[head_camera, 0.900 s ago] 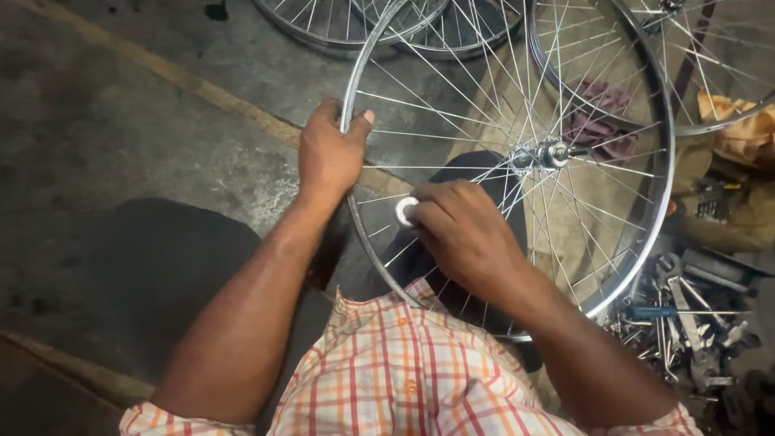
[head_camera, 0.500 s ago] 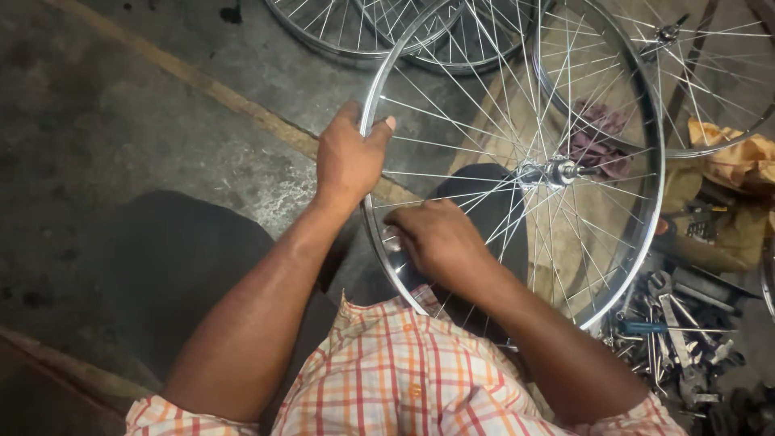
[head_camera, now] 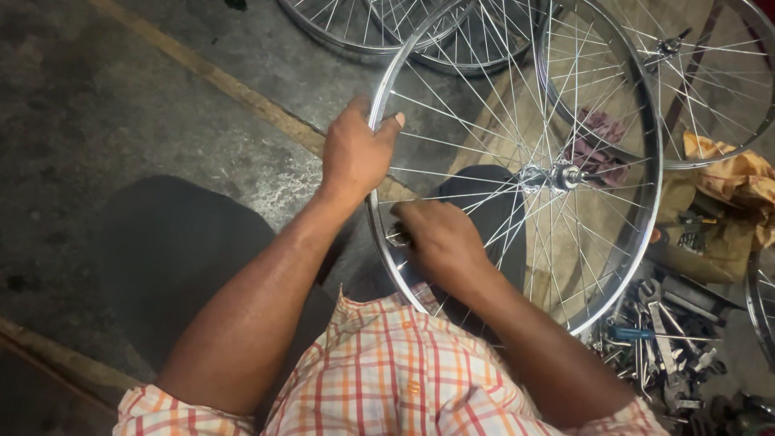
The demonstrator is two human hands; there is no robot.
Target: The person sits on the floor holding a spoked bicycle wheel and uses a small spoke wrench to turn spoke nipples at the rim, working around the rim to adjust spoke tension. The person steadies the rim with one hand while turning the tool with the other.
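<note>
A shiny spoked bicycle wheel stands upright in front of me, its hub at the centre. My left hand grips the rim at its upper left edge. My right hand reaches in among the spokes at the lower left of the rim, fingers closed on a small silver tool pressed against the rim. Only a tip of that tool shows past my fingers.
More bare spoked wheels lean behind and to the right. A pile of metal tools and parts lies at lower right, with a yellow cloth above it. Concrete floor with a yellow line spreads to the left.
My left hand has slid a little higher along the rim. My right hand has moved left and down toward the rim, and the round white tool face seen earlier is now mostly hidden.
</note>
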